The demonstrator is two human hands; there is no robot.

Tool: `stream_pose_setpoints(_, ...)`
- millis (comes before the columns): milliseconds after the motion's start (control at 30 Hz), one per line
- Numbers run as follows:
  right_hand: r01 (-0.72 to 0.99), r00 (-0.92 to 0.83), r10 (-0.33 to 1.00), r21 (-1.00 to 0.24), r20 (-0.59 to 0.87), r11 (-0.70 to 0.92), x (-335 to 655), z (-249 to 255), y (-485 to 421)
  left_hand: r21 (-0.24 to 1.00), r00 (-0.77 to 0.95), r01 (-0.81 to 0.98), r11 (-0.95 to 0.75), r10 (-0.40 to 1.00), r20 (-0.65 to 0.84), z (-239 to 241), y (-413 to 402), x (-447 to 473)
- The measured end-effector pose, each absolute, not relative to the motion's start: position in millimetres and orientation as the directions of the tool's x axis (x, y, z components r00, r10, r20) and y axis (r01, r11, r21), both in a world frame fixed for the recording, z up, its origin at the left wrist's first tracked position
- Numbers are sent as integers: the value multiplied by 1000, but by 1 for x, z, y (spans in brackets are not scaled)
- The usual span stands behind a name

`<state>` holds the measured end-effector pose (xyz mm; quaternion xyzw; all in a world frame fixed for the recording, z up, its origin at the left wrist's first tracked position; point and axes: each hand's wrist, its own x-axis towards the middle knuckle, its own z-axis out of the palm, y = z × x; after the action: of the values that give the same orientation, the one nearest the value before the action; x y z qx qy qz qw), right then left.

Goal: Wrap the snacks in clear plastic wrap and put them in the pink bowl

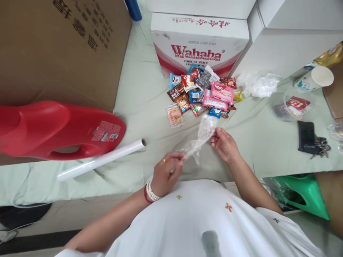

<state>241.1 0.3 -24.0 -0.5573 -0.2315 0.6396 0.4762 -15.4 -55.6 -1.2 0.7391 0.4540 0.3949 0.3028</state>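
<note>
Between my hands stretches a crumpled clear plastic bag (205, 130). My left hand (167, 169), with a ring and a bead bracelet at the wrist, pinches the bag's narrow, twisted end. At the bag's wider part, my right hand (224, 144) holds its edge between thumb and fingers. Just beyond the bag lies a heap of wrapped snacks: a pink nabati wafer packet (222, 93), a dark grey packet (207, 77), a brown cocoa packet (176, 92) and several others. A clear-wrapped biscuit (174, 115) lies at the heap's near left.
Behind the snacks stands a Wahaha carton (199, 43). On the left are a large cardboard box (61, 53), a red jug (80, 125) and a white roll (102, 159). To the right are crumpled plastic (261, 84), a paper cup (314, 78), a clear tub (280, 112) and keys (320, 146).
</note>
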Motion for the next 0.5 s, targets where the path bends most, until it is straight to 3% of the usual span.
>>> stream_pose_setpoints(100, -237, 25, 843, -822, -537, -517, 238, -26, -22, 884, 31, 443, -149, 988, 151, -14, -59, -14)
stream_pose_setpoints(233, 213, -27, 917, -899, -398, -384, 210, -30, -42, 942, 77, 327, -72, 996, 50, -22, -63, -7)
stream_pose_setpoints(300, 330, -34, 953, -903, -302, -274, 200, -32, -40, 980, 75, 197, 17, 997, -32, -24, -62, -7)
stream_pose_setpoints(400, 298, 7, 965, -921, -262, -252, 206, -32, -29, 977, -71, -45, 211, 974, -213, -30, -59, -16)
stream_pose_setpoints(500, 239, -14, 944, -917, -331, -318, 226, -34, -25, 928, -132, -104, 358, 920, -369, -42, -60, -31)
